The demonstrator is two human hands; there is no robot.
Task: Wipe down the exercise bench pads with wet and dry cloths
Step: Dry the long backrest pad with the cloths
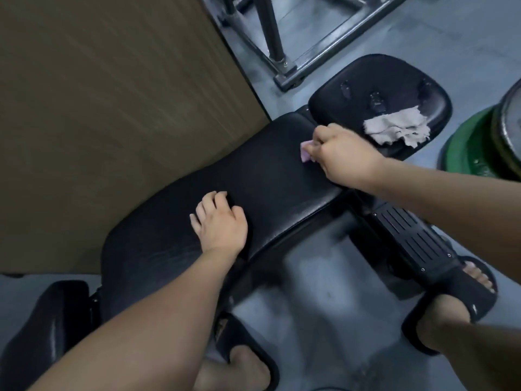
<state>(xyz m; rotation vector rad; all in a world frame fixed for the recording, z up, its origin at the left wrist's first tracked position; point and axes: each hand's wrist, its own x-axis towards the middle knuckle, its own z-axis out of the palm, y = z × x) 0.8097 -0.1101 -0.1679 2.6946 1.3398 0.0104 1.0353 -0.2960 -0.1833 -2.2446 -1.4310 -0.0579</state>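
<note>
Pressing a pink cloth (390, 152) onto the long bench pad (253, 176) with the right hand (346, 156).
The right fingers are curling tightly around the cloth, near the pad's far end — only a small corner is showing beside the knuckles. The left hand (220, 224) is lying flat on the same pad, its fingers loosely spread and holding nothing. A grey cloth (397, 128) is lying crumpled on the rounded seat pad (366, 77), just beside the right hand.

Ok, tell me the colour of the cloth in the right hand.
Pink: the cloth, gripped by the right hand; head view shows it.
</note>
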